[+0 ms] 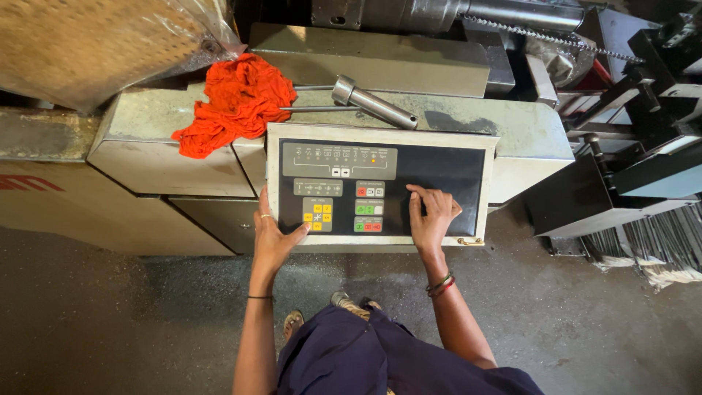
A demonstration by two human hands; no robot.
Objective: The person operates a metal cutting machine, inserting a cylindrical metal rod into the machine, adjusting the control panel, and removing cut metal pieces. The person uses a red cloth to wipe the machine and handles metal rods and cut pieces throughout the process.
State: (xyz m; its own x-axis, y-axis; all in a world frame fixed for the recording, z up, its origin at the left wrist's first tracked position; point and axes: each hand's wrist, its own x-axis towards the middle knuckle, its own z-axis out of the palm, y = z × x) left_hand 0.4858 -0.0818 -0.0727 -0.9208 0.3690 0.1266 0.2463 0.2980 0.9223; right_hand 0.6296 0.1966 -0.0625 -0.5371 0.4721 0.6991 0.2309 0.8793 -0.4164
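My open left hand (274, 238) braces the flat black push-button control panel's (453, 175) edge, steadying it while my right hand's (431, 216) spread fingertips press its surface, gripping nothing.

Both hands on control panel (380, 186) — left hand (272, 238) at edge, right hand (431, 218) flat on black face.

Control panel, a plastic-wrapped bundle and one red marking

A rectangular control panel (380, 186) with a pale frame and black face sits tilted on the grey machine (512, 128); its upper grey label strip (340, 161) carries small symbols; below lie grey, yellow, red and green button blocks; at top left a tan bundle (95, 44) in clear plastic wrap overhangs the machine; a red marking (29, 183) shows on the beige casing at far left.
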